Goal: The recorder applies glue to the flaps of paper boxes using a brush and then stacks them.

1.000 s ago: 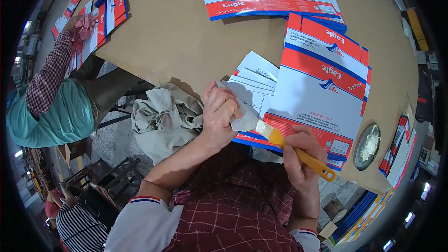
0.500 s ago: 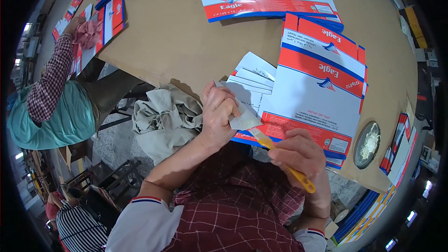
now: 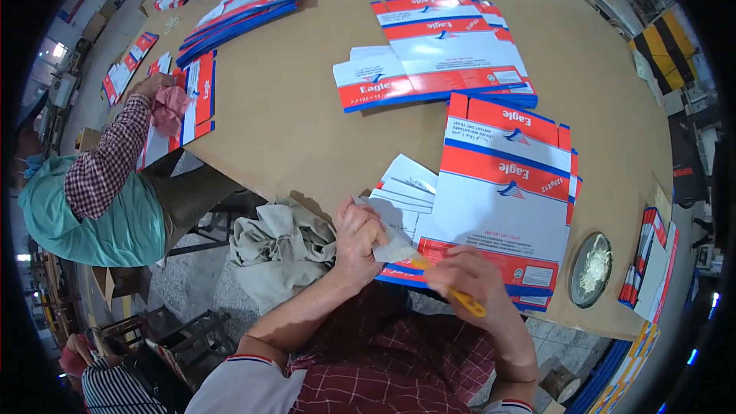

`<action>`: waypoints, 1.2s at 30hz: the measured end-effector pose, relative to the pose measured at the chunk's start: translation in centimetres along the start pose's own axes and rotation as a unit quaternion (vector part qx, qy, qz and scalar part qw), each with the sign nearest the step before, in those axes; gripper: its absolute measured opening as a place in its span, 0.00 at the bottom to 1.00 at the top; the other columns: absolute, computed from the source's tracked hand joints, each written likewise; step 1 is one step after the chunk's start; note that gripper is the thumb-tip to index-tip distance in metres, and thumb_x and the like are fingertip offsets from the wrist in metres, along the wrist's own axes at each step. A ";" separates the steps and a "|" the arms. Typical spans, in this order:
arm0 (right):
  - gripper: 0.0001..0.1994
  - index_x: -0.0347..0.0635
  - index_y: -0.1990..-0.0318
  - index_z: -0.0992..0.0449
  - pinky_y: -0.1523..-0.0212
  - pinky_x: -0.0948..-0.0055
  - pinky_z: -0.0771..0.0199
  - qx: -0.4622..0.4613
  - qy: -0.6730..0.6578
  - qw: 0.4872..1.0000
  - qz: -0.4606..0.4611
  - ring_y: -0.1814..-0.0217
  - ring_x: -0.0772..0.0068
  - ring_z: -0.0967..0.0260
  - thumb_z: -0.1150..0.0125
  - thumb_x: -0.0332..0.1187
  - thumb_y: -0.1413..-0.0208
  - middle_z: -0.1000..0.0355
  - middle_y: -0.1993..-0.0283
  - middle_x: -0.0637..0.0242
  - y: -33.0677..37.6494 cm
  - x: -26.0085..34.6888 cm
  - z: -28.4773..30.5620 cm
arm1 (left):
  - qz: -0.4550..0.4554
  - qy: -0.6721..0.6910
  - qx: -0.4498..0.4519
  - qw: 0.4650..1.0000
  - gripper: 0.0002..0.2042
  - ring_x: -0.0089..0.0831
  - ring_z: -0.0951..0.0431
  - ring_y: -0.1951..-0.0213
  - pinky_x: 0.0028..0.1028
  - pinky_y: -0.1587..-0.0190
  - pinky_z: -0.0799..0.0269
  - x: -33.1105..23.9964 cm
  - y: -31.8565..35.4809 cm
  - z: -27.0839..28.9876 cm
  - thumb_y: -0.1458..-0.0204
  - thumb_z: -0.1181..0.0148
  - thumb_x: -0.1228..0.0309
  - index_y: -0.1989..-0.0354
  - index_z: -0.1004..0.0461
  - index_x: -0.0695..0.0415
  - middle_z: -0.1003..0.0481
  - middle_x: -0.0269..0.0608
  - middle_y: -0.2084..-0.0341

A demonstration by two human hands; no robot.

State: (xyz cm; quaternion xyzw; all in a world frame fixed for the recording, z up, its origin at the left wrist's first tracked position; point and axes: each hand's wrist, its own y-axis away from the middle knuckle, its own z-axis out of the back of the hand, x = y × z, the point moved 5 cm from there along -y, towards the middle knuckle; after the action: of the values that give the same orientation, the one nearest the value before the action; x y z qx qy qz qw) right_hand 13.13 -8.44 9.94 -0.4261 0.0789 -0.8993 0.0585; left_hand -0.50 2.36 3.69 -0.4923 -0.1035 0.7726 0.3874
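A round dish (image 3: 591, 270) holding white paste is sitting near the table's edge, right of the flat carton stack (image 3: 502, 218). The left hand (image 3: 357, 239) is pinching a grey flap (image 3: 389, 231) there; the right hand (image 3: 474, 285) is gripping a yellow-handled brush (image 3: 454, 295)

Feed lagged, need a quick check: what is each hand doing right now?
Left hand: closed, pinching the white flap of the flat carton.
Right hand: closed around a yellow-handled brush.
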 end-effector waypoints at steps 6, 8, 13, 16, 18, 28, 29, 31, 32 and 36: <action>0.09 0.38 0.61 0.30 0.60 0.66 0.32 -0.141 -0.235 0.961 0.048 0.62 0.70 0.33 0.43 0.27 0.51 0.31 0.66 0.62 3.8 -3.7 0.7 | 0.054 0.045 0.051 0.996 0.10 0.42 0.31 0.62 0.41 0.49 0.43 0.6 -0.7 0.1 0.69 0.42 0.82 0.77 0.34 0.58 0.33 0.43 0.71; 0.05 0.42 0.62 0.30 0.55 0.64 0.36 -0.431 -0.441 0.777 -0.123 0.65 0.74 0.34 0.49 0.30 0.45 0.31 0.68 0.66 5.8 -7.6 1.2 | 0.144 0.086 0.063 0.984 0.16 0.46 0.34 0.53 0.37 0.48 0.42 -0.5 -2.5 0.1 0.64 0.46 0.84 0.62 0.33 0.60 0.35 0.50 0.59; 0.08 0.41 0.58 0.33 0.49 0.65 0.39 -0.521 -0.491 0.693 -0.085 0.66 0.76 0.36 0.51 0.31 0.43 0.33 0.68 0.67 7.1 -9.4 1.7 | 0.061 0.082 0.136 0.985 0.26 0.48 0.43 0.43 0.37 0.43 0.45 -2.6 -8.0 2.2 0.58 0.46 0.78 0.46 0.41 0.59 0.43 0.53 0.47; 0.08 0.40 0.58 0.33 0.50 0.67 0.39 -0.518 -0.505 0.687 -0.062 0.66 0.74 0.36 0.52 0.31 0.43 0.33 0.68 0.66 7.0 -9.4 1.7 | -0.026 -0.110 0.112 0.987 0.28 0.48 0.47 0.41 0.47 0.43 0.49 0.7 -14.8 -0.6 0.56 0.43 0.67 0.44 0.42 0.59 0.44 0.54 0.46; 0.08 0.40 0.58 0.33 0.50 0.67 0.39 -0.515 -0.515 0.683 -0.049 0.65 0.75 0.36 0.52 0.31 0.43 0.33 0.68 0.66 7.0 -9.7 1.4 | -0.055 -0.257 0.150 0.953 0.32 0.49 0.48 0.41 0.54 0.45 0.51 5.0 -17.6 -3.3 0.57 0.41 0.60 0.44 0.43 0.58 0.46 0.54 0.45; 0.08 0.43 0.59 0.33 0.44 0.62 0.43 -0.504 -0.507 0.698 -0.047 0.62 0.81 0.35 0.50 0.33 0.43 0.32 0.69 0.70 7.5 -9.6 1.4 | -0.026 -0.240 0.426 0.872 0.21 0.44 0.27 0.62 0.36 0.57 0.33 9.2 -21.8 -3.0 0.53 0.44 0.59 0.52 0.33 0.58 0.27 0.52 0.65; 0.08 0.42 0.59 0.33 0.45 0.63 0.42 -0.495 -0.502 0.709 -0.040 0.61 0.79 0.34 0.50 0.33 0.43 0.32 0.68 0.69 7.3 -9.7 1.2 | -0.028 -0.241 0.432 0.868 0.19 0.44 0.27 0.63 0.37 0.58 0.32 9.3 -22.5 -2.2 0.52 0.45 0.61 0.54 0.31 0.58 0.27 0.52 0.66; 0.08 0.42 0.58 0.33 0.46 0.63 0.41 -0.485 -0.498 0.718 -0.042 0.60 0.77 0.34 0.50 0.34 0.44 0.32 0.66 0.68 7.3 -9.2 1.0 | -0.024 -0.239 0.446 0.862 0.16 0.44 0.26 0.63 0.38 0.59 0.32 8.4 -22.5 -1.5 0.51 0.46 0.63 0.56 0.30 0.58 0.27 0.53 0.66; 0.08 0.42 0.59 0.34 0.47 0.64 0.40 -0.478 -0.456 0.750 -0.027 0.60 0.75 0.35 0.50 0.34 0.44 0.32 0.66 0.68 7.1 -8.2 1.5 | -0.019 -0.314 0.368 0.875 0.15 0.43 0.27 0.62 0.36 0.59 0.32 7.4 -23.2 -0.8 0.51 0.48 0.66 0.55 0.31 0.58 0.27 0.52 0.66; 0.07 0.45 0.59 0.34 0.48 0.64 0.39 -0.536 -0.441 0.718 0.051 0.64 0.73 0.36 0.52 0.33 0.43 0.33 0.67 0.67 9.4 -2.7 2.4 | -0.232 -0.382 0.171 0.878 0.23 0.39 0.28 0.56 0.33 0.55 0.32 -2.1 -17.5 3.2 0.55 0.49 0.71 0.47 0.38 0.59 0.29 0.49 0.58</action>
State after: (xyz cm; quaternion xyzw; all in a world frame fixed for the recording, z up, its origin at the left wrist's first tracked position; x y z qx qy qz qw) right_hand 17.08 -17.41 7.63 -0.7302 0.5344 -0.4123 -0.1059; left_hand 5.94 13.44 16.21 -0.0466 -0.2213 0.7942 0.5640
